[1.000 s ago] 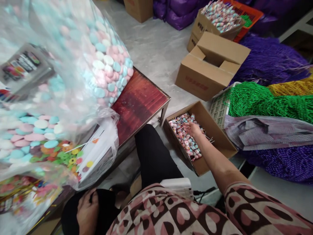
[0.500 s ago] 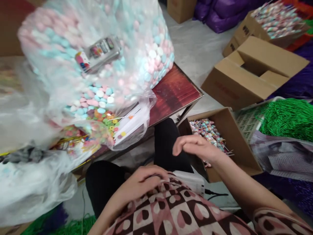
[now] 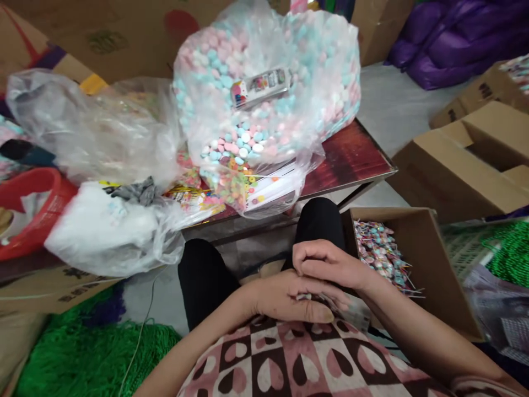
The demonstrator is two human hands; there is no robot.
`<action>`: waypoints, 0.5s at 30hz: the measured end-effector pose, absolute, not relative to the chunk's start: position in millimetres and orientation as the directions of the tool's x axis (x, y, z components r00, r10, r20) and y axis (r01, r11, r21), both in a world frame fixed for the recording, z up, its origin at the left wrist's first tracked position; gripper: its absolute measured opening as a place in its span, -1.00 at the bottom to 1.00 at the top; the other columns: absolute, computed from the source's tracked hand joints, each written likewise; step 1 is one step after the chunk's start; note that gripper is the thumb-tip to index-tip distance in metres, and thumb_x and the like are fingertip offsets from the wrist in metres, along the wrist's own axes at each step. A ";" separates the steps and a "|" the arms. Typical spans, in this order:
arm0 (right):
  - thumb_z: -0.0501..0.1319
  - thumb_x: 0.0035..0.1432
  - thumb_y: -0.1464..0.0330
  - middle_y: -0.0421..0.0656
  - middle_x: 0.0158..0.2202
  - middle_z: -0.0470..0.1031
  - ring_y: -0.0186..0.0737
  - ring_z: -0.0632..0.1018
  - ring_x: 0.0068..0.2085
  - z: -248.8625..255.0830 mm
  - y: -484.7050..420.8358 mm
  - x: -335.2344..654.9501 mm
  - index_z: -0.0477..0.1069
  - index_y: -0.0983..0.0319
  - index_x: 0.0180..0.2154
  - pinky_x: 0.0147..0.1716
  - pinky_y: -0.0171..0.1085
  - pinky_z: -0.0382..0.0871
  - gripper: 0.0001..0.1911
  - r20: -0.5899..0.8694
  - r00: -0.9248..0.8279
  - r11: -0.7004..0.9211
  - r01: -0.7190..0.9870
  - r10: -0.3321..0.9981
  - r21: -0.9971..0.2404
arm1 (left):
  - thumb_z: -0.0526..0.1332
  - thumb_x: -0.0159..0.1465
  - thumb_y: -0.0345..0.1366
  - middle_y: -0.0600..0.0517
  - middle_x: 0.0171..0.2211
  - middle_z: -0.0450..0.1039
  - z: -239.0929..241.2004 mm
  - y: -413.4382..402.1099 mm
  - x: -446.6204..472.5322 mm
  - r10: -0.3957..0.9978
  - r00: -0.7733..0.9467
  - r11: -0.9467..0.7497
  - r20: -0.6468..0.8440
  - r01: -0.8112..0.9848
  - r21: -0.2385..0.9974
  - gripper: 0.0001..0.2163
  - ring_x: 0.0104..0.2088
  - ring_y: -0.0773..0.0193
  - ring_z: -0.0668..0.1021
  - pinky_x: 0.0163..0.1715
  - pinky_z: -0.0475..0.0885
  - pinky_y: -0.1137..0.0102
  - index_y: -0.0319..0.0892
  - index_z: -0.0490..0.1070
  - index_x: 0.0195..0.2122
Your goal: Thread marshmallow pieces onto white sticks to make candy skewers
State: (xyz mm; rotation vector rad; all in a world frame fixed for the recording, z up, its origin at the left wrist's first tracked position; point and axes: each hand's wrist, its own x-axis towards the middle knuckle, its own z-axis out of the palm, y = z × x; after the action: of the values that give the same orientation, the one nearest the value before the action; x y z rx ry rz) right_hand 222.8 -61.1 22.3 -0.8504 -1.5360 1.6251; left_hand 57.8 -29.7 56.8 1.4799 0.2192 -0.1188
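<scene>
My left hand lies low over my lap against the heart-patterned top. Its fingers are stretched out, with the thumb apart below them; a small pale patch shows in the gap, too unclear to name. Just above and touching or nearly touching it is my right hand, its fingers curled downward and the fingertips close together; whatever they may hold is hidden. Beside the right wrist stands an open carton with wrapped lollipops. A pale box-like object is partly hidden behind my hands.
On the dark red table sits a big clear bag of pastel candies, with white sticks in front. A white plastic bag and a red bucket stand left. Another open carton is at right.
My right hand has come from over the lollipop carton to my left hand. The left hand's fingers have straightened. The view has swung left, bringing the red bucket in.
</scene>
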 end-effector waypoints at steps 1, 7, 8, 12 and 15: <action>0.12 0.29 0.17 -0.25 -0.47 0.31 -0.38 0.33 -0.44 24.4 -60.0 218.8 0.34 0.26 -0.43 -0.43 -0.37 0.22 -0.67 -0.010 -0.539 -0.059 -0.075 0.842 -0.995 | 0.13 0.30 -0.37 -0.08 0.05 0.52 56.8 -32.8 56.2 0.066 0.978 0.126 -0.198 0.189 0.974 -0.63 0.08 0.13 0.54 0.12 0.39 0.32 -0.25 0.44 0.12; 0.16 0.24 0.17 -0.18 -0.33 0.40 -0.28 0.42 -0.27 38.6 -50.8 171.0 0.41 0.24 -0.37 -0.22 -0.28 0.30 -0.73 0.098 -0.755 -0.031 -0.155 0.648 -0.987 | 0.22 0.14 -0.53 0.02 0.02 0.53 53.9 -60.2 58.2 0.045 0.997 0.365 -0.068 0.047 0.930 -0.59 0.16 0.07 0.47 0.14 0.36 0.32 -0.21 0.52 0.03; 0.16 0.25 0.17 -0.20 -0.36 0.37 -0.30 0.40 -0.31 40.3 -52.2 167.3 0.38 0.23 -0.41 -0.25 -0.29 0.30 -0.71 0.090 -0.748 -0.035 -0.150 0.657 -0.988 | 0.22 0.12 -0.56 0.04 -0.02 0.55 56.3 -61.5 55.3 0.071 0.993 0.394 -0.091 0.056 0.917 -0.61 0.15 0.06 0.48 0.14 0.36 0.30 -0.20 0.55 -0.02; 0.16 0.25 0.17 -0.24 -0.45 0.25 -0.33 0.29 -0.41 43.7 -64.9 172.2 0.28 0.22 -0.50 -0.41 -0.32 0.21 -0.65 0.006 -0.617 -0.035 -0.054 0.787 -0.998 | 0.16 0.11 -0.60 0.10 -0.13 0.59 72.4 -60.7 34.9 0.166 0.969 0.462 -0.184 0.089 0.883 -0.66 0.16 0.11 0.47 0.16 0.32 0.32 -0.16 0.61 -0.18; 0.13 0.26 0.11 -0.24 -0.52 0.20 -0.32 0.25 -0.47 40.7 -72.2 177.1 0.22 0.21 -0.55 -0.49 -0.30 0.17 -0.58 -0.050 -0.553 -0.090 -0.046 0.832 -0.995 | 0.22 0.12 -0.53 0.06 -0.19 0.60 76.8 -65.4 27.0 0.244 0.959 0.430 -0.143 0.026 0.902 -0.77 0.08 0.09 0.53 0.11 0.38 0.33 -0.20 0.62 -0.27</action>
State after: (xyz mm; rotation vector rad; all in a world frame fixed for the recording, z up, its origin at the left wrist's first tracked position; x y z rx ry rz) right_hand 177.1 -72.2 40.7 -0.8754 -1.5306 1.7177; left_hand 27.0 -65.4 76.8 1.1214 0.2690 0.1381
